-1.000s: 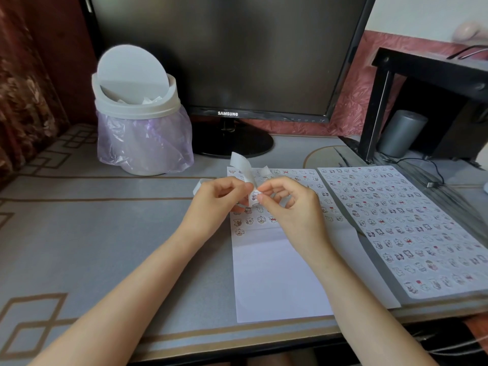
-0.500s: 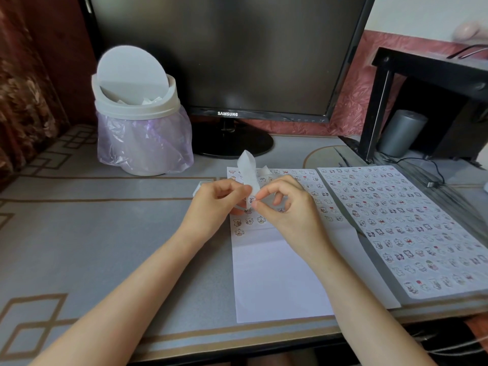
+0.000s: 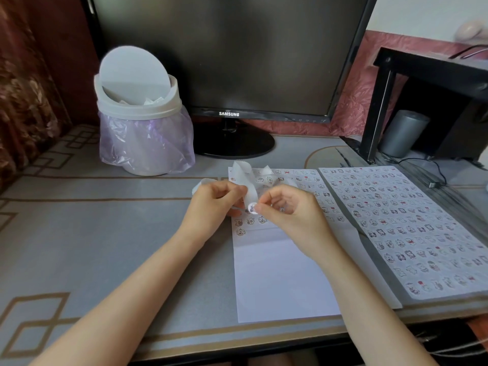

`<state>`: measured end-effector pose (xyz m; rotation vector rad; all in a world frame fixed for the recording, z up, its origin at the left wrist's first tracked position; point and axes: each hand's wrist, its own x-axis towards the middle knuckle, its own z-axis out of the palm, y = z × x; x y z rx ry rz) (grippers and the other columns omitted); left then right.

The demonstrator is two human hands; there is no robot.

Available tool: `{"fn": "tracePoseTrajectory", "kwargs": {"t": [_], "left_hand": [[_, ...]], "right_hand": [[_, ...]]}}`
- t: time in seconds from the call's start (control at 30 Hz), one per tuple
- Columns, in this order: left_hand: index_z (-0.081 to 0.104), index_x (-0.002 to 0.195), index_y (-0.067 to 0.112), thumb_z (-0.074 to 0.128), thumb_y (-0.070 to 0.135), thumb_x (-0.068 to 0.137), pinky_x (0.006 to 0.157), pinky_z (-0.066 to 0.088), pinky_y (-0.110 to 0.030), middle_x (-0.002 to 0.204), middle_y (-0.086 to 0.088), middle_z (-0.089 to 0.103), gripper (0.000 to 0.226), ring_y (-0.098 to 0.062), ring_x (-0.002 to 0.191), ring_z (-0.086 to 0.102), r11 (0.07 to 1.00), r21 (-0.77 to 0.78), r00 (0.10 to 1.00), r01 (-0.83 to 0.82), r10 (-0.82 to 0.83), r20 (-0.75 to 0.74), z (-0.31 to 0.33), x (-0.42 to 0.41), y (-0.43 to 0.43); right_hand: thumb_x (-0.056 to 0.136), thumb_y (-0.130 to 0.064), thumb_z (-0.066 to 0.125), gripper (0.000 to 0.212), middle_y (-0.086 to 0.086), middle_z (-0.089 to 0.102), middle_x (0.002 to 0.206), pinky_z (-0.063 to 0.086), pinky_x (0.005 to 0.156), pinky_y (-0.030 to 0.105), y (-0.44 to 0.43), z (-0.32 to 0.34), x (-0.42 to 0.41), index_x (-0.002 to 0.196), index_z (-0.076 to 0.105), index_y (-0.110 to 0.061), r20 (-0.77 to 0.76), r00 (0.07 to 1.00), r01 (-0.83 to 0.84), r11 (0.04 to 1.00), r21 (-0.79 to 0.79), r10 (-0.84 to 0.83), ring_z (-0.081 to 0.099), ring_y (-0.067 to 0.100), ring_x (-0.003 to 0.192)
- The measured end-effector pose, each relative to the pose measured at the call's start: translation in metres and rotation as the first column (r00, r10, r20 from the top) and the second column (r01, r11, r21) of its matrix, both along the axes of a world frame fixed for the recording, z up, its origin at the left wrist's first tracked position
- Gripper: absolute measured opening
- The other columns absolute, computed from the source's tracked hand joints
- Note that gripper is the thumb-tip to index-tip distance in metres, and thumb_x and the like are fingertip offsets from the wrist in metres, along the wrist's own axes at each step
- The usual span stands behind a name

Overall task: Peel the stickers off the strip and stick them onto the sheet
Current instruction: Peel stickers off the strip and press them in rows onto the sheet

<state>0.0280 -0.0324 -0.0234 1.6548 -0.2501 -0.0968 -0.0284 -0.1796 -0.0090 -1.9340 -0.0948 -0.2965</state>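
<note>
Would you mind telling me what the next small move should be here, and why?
Probably the right hand should pull the sticker it pinches clear of the strip that the left hand holds, since it looks nearly peeled; the sheet has blank paper beside the lone sticker of its lowest row.

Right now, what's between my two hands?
In the head view, the strip hangs between the left hand and right hand, with a sticker at its lower end, over the sheet.
</note>
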Motion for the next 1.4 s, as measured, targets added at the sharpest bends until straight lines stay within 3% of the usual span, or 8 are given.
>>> {"fn": "tracePoseTrajectory", "kwargs": {"t": [0.07, 0.13, 0.27, 0.47, 0.6, 1.0, 1.2, 1.4], "left_hand": [[0.069, 0.083, -0.003, 0.058, 0.018, 0.092, 0.074, 0.057, -0.024, 0.074, -0.006, 0.066, 0.025, -0.009, 0.067, 0.061, 1.000, 0.010, 1.000, 0.001, -0.001, -0.013, -0.002, 0.001, -0.001], [0.069, 0.079, 0.001, 0.059, 0.018, 0.092, 0.073, 0.057, -0.024, 0.073, -0.004, 0.065, 0.024, -0.007, 0.065, 0.060, 1.000, 0.016, 1.000, 0.003, -0.003, -0.022, -0.002, 0.001, -0.001], [0.067, 0.071, 0.009, 0.059, 0.018, 0.091, 0.073, 0.057, -0.023, 0.069, 0.000, 0.064, 0.023, -0.004, 0.061, 0.060, 0.999, 0.032, 1.000, 0.003, -0.003, -0.022, -0.003, 0.002, -0.001], [0.067, 0.075, 0.006, 0.059, 0.017, 0.092, 0.074, 0.056, -0.023, 0.071, -0.003, 0.065, 0.022, -0.006, 0.063, 0.060, 1.000, 0.028, 1.000, 0.005, -0.004, -0.028, -0.003, 0.001, -0.001], [0.067, 0.075, 0.007, 0.059, 0.018, 0.092, 0.074, 0.056, -0.024, 0.071, -0.002, 0.065, 0.022, -0.006, 0.062, 0.060, 1.000, 0.029, 1.000, 0.002, -0.001, -0.030, -0.003, 0.001, -0.001], [0.066, 0.073, 0.009, 0.060, 0.019, 0.091, 0.072, 0.055, -0.020, 0.069, 0.000, 0.064, 0.022, -0.008, 0.064, 0.061, 0.999, 0.036, 1.000, 0.003, -0.002, -0.029, -0.003, 0.000, 0.000], [0.066, 0.073, 0.010, 0.060, 0.020, 0.091, 0.077, 0.055, -0.024, 0.070, -0.001, 0.065, 0.022, -0.011, 0.067, 0.062, 0.999, 0.047, 0.999, 0.004, -0.003, -0.033, -0.004, 0.000, 0.000], [0.067, 0.072, 0.012, 0.060, 0.021, 0.091, 0.075, 0.055, -0.022, 0.070, 0.001, 0.066, 0.022, -0.010, 0.066, 0.062, 0.999, 0.054, 1.000, 0.000, 0.001, -0.031, -0.004, 0.000, 0.000]], "right_hand": [[0.075, -0.010, 0.076, 0.013, -0.006, 0.064, 0.069, 0.043, 0.068, 0.019, -0.002, -0.001, 0.001, 0.071, 0.067, -0.019, -0.118, 0.993, -0.025, 0.999, 0.021, 0.027, 0.054, 0.009, 0.067], [0.076, -0.008, 0.075, 0.012, -0.004, 0.063, 0.068, 0.042, 0.062, 0.015, -0.004, -0.003, 0.001, 0.072, 0.066, -0.016, -0.218, 0.975, -0.044, 0.999, 0.021, 0.048, 0.053, 0.003, 0.060], [0.077, -0.009, 0.074, 0.010, 0.001, 0.062, 0.071, 0.039, 0.057, 0.010, -0.004, -0.004, 0.000, 0.074, 0.066, -0.013, -0.295, 0.954, -0.063, 0.998, -0.017, 0.055, 0.048, 0.000, 0.056], [0.077, -0.023, 0.076, 0.009, 0.011, 0.063, 0.079, 0.039, 0.071, 0.028, -0.009, -0.001, 0.000, 0.076, 0.069, -0.018, -0.237, 0.969, -0.079, 0.997, -0.006, 0.075, 0.053, 0.015, 0.074], [0.080, -0.004, 0.071, 0.006, 0.000, 0.063, 0.071, 0.048, 0.064, 0.017, -0.011, 0.001, 0.001, 0.078, 0.066, -0.008, -0.223, 0.972, -0.065, 0.995, 0.078, 0.081, 0.056, 0.011, 0.068], [0.080, -0.007, 0.071, 0.010, -0.002, 0.065, 0.072, 0.041, 0.059, 0.011, -0.009, 0.000, 0.002, 0.076, 0.067, -0.015, -0.344, 0.933, -0.118, 0.993, -0.020, 0.104, 0.053, 0.003, 0.063], [0.077, -0.006, 0.073, 0.007, 0.008, 0.067, 0.077, 0.043, 0.070, 0.025, -0.009, -0.001, 0.003, 0.076, 0.069, -0.012, -0.352, 0.932, -0.112, 0.992, -0.050, 0.087, 0.057, 0.013, 0.072], [0.077, -0.005, 0.072, 0.010, 0.008, 0.066, 0.076, 0.043, 0.071, 0.028, -0.008, -0.002, 0.005, 0.074, 0.069, -0.013, -0.349, 0.935, -0.094, 0.993, -0.072, 0.063, 0.056, 0.013, 0.071]]}}
